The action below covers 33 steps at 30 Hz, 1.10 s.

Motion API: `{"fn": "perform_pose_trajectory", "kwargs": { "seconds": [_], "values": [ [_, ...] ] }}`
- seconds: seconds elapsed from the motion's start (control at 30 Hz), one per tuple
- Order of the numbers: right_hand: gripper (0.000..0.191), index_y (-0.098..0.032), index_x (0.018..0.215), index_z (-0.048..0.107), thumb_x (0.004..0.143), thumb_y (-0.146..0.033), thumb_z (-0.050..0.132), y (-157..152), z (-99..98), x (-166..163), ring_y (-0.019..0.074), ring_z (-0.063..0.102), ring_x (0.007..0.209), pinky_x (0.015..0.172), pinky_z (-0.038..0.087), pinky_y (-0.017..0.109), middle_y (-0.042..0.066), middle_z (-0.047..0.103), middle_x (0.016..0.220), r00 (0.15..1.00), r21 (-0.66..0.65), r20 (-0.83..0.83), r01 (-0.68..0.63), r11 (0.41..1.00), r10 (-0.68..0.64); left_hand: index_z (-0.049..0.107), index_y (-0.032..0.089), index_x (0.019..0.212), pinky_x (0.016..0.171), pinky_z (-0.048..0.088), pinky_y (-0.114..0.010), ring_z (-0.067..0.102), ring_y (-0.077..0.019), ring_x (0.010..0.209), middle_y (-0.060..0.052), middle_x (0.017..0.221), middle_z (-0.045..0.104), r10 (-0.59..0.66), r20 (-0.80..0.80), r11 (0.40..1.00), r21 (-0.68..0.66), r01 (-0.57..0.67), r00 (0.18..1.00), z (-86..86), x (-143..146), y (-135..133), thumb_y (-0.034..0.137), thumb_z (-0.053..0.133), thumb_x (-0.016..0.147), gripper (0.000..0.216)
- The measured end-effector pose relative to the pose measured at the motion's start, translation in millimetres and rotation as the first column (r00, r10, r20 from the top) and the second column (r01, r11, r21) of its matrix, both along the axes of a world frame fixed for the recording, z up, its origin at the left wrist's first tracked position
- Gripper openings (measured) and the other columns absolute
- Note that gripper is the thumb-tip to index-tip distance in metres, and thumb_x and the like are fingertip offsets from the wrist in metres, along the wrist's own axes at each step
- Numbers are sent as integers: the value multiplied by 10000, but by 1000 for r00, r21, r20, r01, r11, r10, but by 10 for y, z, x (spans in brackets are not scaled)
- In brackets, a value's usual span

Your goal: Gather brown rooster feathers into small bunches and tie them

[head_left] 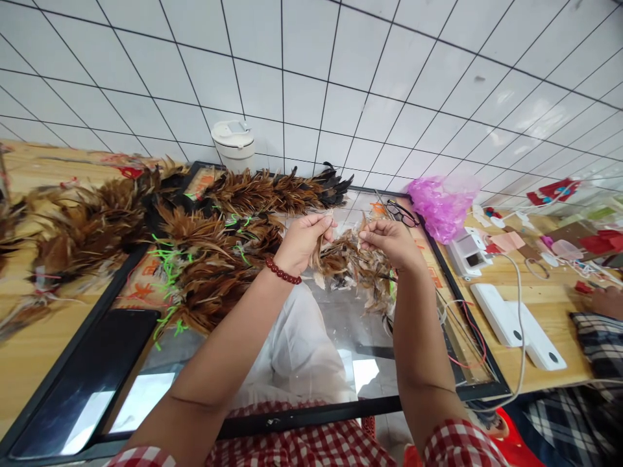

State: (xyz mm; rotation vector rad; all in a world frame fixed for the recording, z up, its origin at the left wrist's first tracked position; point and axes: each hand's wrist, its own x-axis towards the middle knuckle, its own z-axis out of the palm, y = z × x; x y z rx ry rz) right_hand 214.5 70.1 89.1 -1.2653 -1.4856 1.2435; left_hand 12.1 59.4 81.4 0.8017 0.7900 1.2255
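Observation:
My left hand [302, 240], with a dark red bead bracelet [282, 272] at the wrist, is closed on a small bunch of brown feathers [322, 251]. My right hand [390, 242] pinches more brown feathers just beside it. Both hands hover over a loose heap of feathers [360, 269] lying on a black-framed glass table [341, 410]. Left of my hands lie large bundles of brown and black feathers [209, 253] tied with green string.
A white lidded cup [234, 144] stands by the tiled wall. Glasses [402, 213] and a pink plastic bag [442, 204] lie at the right. A wooden table [549, 305] holds white devices, cables and red bits. Another person's hand and plaid sleeve [596, 324] show far right.

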Motion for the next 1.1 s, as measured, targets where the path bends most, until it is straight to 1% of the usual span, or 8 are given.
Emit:
{"fn": "perform_pose_trajectory", "kwargs": {
  "seconds": [0.07,0.13,0.23,0.33,0.47,0.63,0.87,1.1],
  "values": [
    [336,-165,687,630,614,-437,814,-8,6,-49,123,592,552,531,481,243,16,653,601,999,32,-47,7,999,-5,667,102,711,520,431,-172,518,-68,507,9,518,532,7,-4,1000,-7,-7,1000,-4,13,-4,236,710,776,155],
    [300,-184,725,634,665,-435,787,-25,5,-136,141,620,602,583,518,276,22,672,661,990,184,-107,106,977,-87,662,100,701,532,442,-175,515,-65,505,5,522,542,4,15,999,-36,-3,1000,-14,46,-17,225,707,779,154],
    [173,-229,818,668,775,-392,708,-76,-12,-291,181,657,790,760,546,358,47,698,830,964,523,-103,261,812,-244,646,95,691,571,470,-190,526,-67,513,-4,543,561,-31,96,994,-99,40,995,-25,114,-50,211,703,784,159],
    [77,-281,851,706,824,-335,656,-129,-49,-394,211,632,943,878,515,412,62,680,959,948,741,85,145,655,-306,641,104,722,592,490,-221,558,-85,528,-9,581,593,-53,202,984,-154,85,978,-19,163,-76,212,714,772,139],
    [103,-320,861,725,831,-281,635,-143,-109,-426,194,604,894,822,514,397,52,639,932,929,786,274,-66,614,-251,651,119,765,636,503,-251,603,-108,580,-18,659,650,-31,303,979,-184,90,952,10,166,-85,177,723,752,93],
    [142,-329,864,729,842,-246,616,-131,-108,-431,191,576,907,816,498,396,53,602,943,939,803,281,-118,584,-197,683,107,804,736,518,-273,648,-133,684,-45,724,683,-49,328,984,-147,102,944,57,157,-95,152,705,759,67],
    [75,-288,822,728,816,-279,654,-170,4,-418,198,593,934,870,488,412,49,624,953,971,714,232,-127,689,-62,675,120,736,676,492,-252,615,-114,633,-21,686,667,-18,238,993,-113,46,971,36,173,-101,214,765,708,132],
    [229,-255,969,693,814,-421,661,-104,-84,-506,159,596,751,734,515,326,21,644,844,973,441,-136,227,868,-185,681,132,669,709,464,-239,602,-125,690,-34,670,667,14,-15,995,98,-13,1000,-5,132,-83,292,719,749,183]
  ]
}}
